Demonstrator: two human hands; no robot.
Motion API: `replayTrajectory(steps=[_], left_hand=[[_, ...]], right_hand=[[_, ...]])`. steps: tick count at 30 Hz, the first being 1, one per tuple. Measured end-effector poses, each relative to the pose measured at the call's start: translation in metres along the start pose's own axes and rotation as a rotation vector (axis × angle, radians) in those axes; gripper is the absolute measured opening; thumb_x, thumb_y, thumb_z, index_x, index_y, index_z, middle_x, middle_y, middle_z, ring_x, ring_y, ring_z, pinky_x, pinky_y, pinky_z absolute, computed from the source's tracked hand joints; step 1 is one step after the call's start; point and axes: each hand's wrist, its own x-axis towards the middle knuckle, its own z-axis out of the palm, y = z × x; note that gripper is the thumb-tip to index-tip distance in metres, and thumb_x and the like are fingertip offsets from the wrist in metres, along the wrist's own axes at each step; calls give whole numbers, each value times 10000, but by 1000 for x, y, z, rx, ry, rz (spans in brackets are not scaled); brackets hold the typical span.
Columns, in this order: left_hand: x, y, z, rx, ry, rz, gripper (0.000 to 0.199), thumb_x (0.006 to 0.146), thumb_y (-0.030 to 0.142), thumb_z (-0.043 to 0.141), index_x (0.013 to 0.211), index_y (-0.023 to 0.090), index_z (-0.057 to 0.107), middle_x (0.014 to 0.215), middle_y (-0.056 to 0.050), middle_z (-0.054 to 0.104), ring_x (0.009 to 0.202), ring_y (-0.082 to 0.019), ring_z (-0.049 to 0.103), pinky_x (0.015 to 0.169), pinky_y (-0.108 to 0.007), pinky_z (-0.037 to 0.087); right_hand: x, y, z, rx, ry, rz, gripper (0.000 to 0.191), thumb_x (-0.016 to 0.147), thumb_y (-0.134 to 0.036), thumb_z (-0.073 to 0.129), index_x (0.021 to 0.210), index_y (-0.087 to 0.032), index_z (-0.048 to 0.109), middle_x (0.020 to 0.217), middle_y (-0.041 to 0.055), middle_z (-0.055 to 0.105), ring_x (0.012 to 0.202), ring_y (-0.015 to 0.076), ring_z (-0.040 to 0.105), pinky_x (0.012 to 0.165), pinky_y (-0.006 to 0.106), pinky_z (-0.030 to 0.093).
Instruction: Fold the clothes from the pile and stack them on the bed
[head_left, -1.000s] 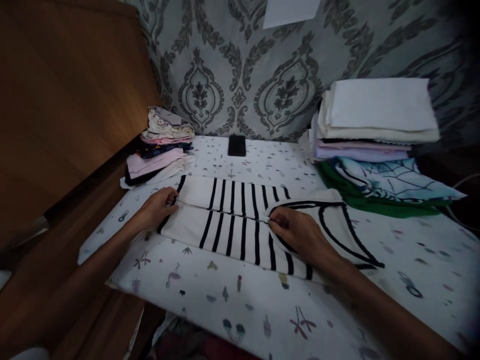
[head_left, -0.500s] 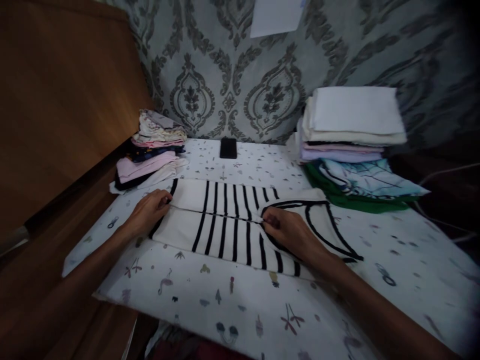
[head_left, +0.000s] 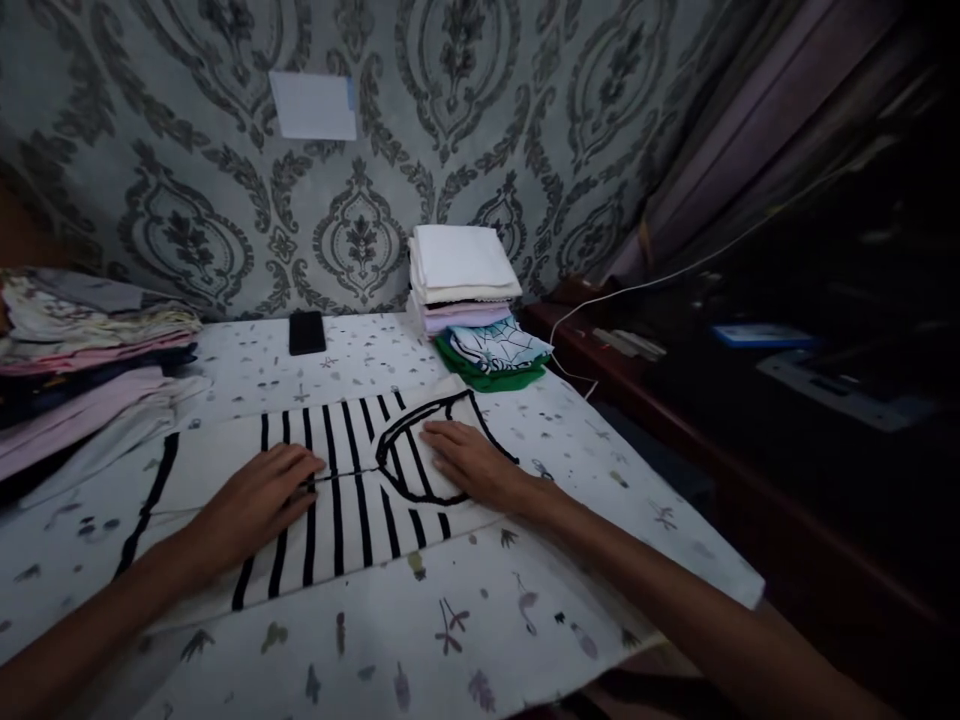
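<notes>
A white knit top [head_left: 349, 515] with black stripes and black edging lies spread flat on a patterned white cloth [head_left: 375, 640]. Its black-trimmed neckline is on the right, its black-banded hem on the left. A dark line runs along its middle. My left hand [head_left: 259, 500] rests palm down on the striped part, fingers stretched out and slightly apart. On the neckline area lies my right hand [head_left: 476, 465], also flat with extended fingers. Neither hand grips anything; each covers a patch of the knit.
Folded clothes [head_left: 82, 350] are piled at the left. Another stack [head_left: 465, 260], white on top and green at the bottom, stands by the wall. A black phone [head_left: 307, 332] lies at the back. To the right are a dark table [head_left: 675, 430] and a white cable [head_left: 660, 285].
The view has turned right. My left hand has left the hem and lies on the stripes. My right hand has released the middle edge and flattened over the neckline.
</notes>
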Motion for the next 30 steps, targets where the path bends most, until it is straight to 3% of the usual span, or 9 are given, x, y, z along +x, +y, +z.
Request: replayTrajectory(steps=[4,7,10,13,17,22,26,30], left_hand=[[31,12,6,153,-49,64,243,1002,269,391,1035,192,619,1012,-85,642,912,-227,610,754,-333,500],[40,15,5,221,-65,76,225,995,202,394,898,185,597,924,-68,639,853,-214,612,706,-314,484],[42,17,3,221,-52,84,169,991,207,432,926,183,586,908,-56,638,844,-201,612,692,-294,476],[44,22,2,241,-68,114,105,974,246,506,1001,190,591,949,-58,646,880,-214,612,678,-287,468],[50,29,4,324,-130,86,160,974,157,453,919,192,600,907,-53,649,840,-214,617,578,-267,417],[48,25,8,225,26,4,200,997,192,394,923,187,580,919,-46,652,800,-182,634,597,-272,445],[41,22,13,161,110,69,266,1019,223,322,927,195,570,913,-47,654,776,-173,624,613,-277,457],[38,22,20,156,139,103,300,1031,252,305,908,206,575,860,-42,650,784,-182,614,667,-292,482]], right_hand=[[5,9,7,-39,-37,-105,476,1045,-300,332,1455,-91,456,1514,194,457,1416,286,405,1177,515,337],[15,5,11,6,-26,-248,453,1054,-265,291,1406,-91,516,1473,179,513,1390,245,444,1168,460,370],[23,-3,14,63,-15,-389,427,1050,-232,305,1364,-86,555,1392,178,587,1352,217,484,1142,407,411],[28,-8,16,92,-10,-401,409,1044,-208,328,1349,-84,569,1356,176,611,1328,209,505,1125,391,430],[27,-10,19,71,-9,-377,399,1036,-196,352,1350,-78,568,1392,173,586,1341,210,493,1135,384,422],[32,-15,20,17,-6,-471,403,1032,-173,339,1364,-45,526,1365,178,586,1304,214,507,1154,375,385],[52,-18,20,-108,-126,-392,333,1016,-207,411,1254,-57,588,1191,176,652,1108,244,601,1052,439,444],[73,-10,15,-172,-257,-133,360,1022,-403,442,1030,-119,662,1052,145,687,1027,266,637,953,447,478]])
